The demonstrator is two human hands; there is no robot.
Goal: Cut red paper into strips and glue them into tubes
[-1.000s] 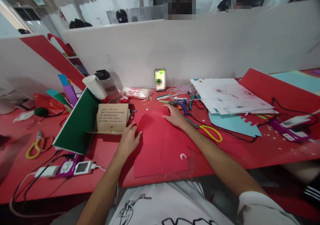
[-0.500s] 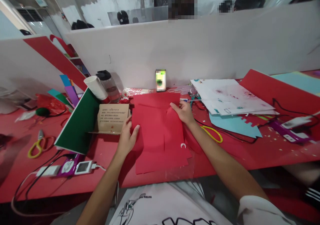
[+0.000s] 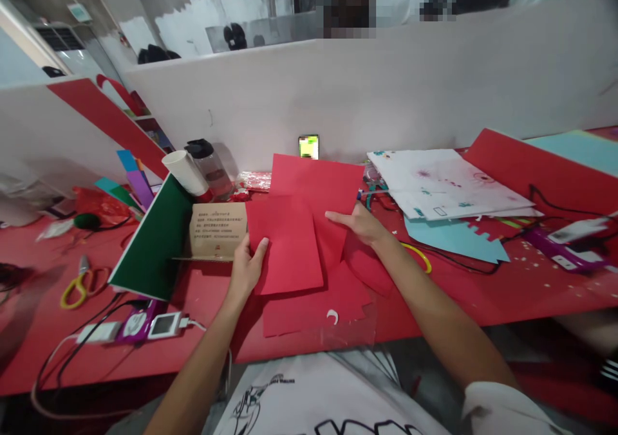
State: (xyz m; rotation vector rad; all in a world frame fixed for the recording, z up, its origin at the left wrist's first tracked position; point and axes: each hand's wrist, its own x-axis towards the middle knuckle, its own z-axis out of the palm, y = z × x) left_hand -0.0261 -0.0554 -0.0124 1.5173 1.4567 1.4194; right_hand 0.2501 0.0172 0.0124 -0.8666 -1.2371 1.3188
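A smaller red paper sheet (image 3: 287, 251) is pinched at its left edge by my left hand (image 3: 247, 264), thumb on top. My right hand (image 3: 363, 224) grips the right side of a second red paper sheet (image 3: 313, 177), which is tilted and partly covered by the first. More red paper with notched edges (image 3: 299, 316) lies underneath near the table's front edge. On it rests a small white crescent-shaped scrap (image 3: 332, 317). The fingers of both hands are partly hidden behind the sheets.
Left stand a cardboard box (image 3: 218, 230), a green board (image 3: 149, 248) and a bottle (image 3: 212, 168); scissors (image 3: 77, 287) and a power strip (image 3: 138, 322) lie nearby. A lit phone (image 3: 309, 147) leans on the partition. Right are drawn-on white sheets (image 3: 449, 184) and yellow-handled scissors (image 3: 420, 258).
The red sheets, earlier overlapping as one stack, are now apart: the smaller one has come left and nearer, the other has shifted up and right. The white crescent has slid left and nearer.
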